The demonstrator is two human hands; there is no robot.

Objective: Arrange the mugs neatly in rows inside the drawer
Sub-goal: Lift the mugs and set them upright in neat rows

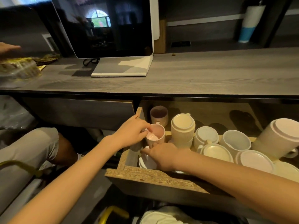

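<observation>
The left hand [131, 133] grips the rim of an upright pink mug [155, 136] at the left end of the open drawer [145, 173], fingers pinched over its near-left edge. The right hand [163, 155] reaches just below that mug; its fingers curl onto a white mug [145, 162] lying under them, but the grasp cannot be told. More mugs [210, 143], mostly upside down, stand right of the fingers
</observation>
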